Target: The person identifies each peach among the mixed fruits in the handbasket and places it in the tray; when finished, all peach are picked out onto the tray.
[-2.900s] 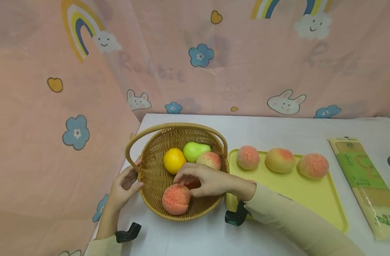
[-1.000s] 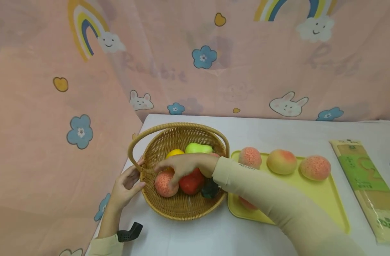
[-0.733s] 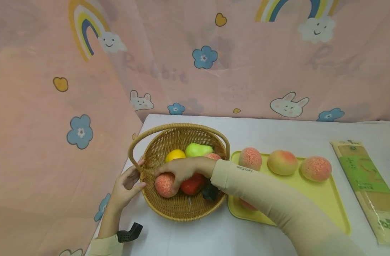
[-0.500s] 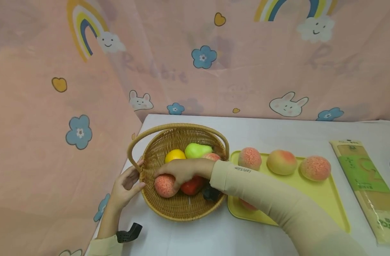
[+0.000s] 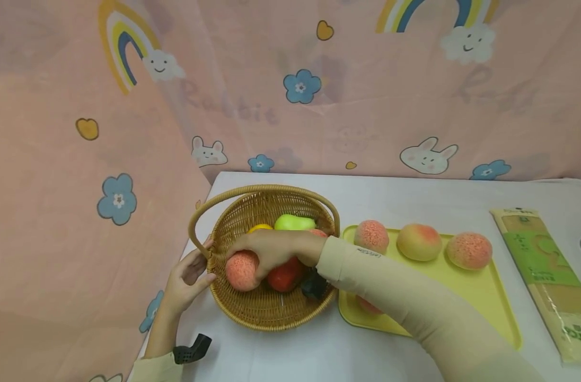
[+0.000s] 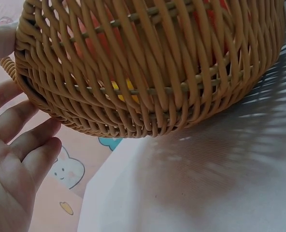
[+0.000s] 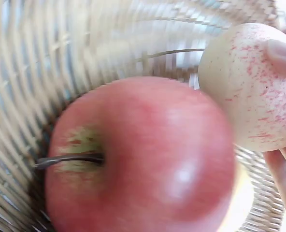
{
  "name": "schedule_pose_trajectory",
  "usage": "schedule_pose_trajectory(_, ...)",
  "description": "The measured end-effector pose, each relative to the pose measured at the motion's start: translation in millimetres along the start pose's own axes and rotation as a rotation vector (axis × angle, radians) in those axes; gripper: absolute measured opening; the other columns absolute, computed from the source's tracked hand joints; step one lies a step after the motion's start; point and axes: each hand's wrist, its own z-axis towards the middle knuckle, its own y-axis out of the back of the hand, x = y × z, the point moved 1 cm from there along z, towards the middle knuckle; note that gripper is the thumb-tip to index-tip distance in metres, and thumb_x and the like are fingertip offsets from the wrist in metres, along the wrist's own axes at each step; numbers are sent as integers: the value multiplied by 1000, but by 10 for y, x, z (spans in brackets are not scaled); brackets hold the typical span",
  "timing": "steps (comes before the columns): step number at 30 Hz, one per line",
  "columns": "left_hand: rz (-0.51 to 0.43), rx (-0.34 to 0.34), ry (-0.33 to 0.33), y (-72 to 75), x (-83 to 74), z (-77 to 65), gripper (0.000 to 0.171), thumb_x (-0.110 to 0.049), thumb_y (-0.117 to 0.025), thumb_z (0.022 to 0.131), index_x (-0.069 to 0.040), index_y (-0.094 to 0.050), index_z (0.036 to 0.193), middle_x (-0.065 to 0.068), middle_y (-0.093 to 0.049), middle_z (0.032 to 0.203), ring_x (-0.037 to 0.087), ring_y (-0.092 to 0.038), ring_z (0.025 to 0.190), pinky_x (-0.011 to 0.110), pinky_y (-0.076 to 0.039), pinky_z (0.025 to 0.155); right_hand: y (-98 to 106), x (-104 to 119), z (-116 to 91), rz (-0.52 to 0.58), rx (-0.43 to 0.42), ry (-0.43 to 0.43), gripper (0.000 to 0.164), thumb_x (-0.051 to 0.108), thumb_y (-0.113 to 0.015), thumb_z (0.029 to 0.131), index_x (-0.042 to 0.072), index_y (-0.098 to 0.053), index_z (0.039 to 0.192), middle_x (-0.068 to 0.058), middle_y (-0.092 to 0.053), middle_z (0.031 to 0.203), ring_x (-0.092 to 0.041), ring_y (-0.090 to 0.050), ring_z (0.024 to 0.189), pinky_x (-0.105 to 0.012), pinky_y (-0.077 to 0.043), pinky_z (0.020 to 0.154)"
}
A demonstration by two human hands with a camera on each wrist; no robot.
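Note:
My right hand (image 5: 264, 249) reaches into the wicker basket (image 5: 271, 313) and holds a pink speckled peach (image 5: 241, 271) near its left wall. In the right wrist view, thumb and fingers sit on opposite sides of this peach (image 7: 251, 92), beside a large red apple (image 7: 148, 150). My left hand (image 5: 187, 281) holds the basket at the base of its handle (image 5: 264, 188); the left wrist view has its fingertips along the woven outer wall (image 6: 148, 72). Also in the basket are a green pear (image 5: 294, 222), a mostly covered yellow orange (image 5: 260, 227) and another peach (image 5: 317, 232), partly behind the wrist.
Right of the basket lies a yellow tray (image 5: 481, 307) bearing several peach-like fruits, one partly hidden under the right sleeve (image 5: 390, 281). A long flat package (image 5: 543, 276) with a green label lies beyond it. A patterned pink cloth (image 5: 357, 106) hangs behind the table.
Since 2.9 s ago my right hand has taken hold of the peach at the basket's front and shifted it back and left; it edges slightly further now. My left hand stays at the basket.

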Motion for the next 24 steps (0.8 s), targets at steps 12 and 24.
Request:
schedule_pose_trajectory(12,52,-25,33,3,-1,-36,59,18,-59,80,17,-37,135,12,-43,146,12,-42,135,21,-38,106,296,248,-375,63,-110,137,62,22,-79,74,17,-54,131,4,-53,129,-8,-51,114,-23,-47,94)
schedule_pose_trajectory(24,48,-25,48,-14,-26,-16,60,17,-59,80,16,-37,136,15,-40,148,13,-41,135,21,-38,107,365,330,-1140,178,-293,302,66,25,-79,76,15,-50,133,0,-52,132,-14,-47,121,-34,-50,95)
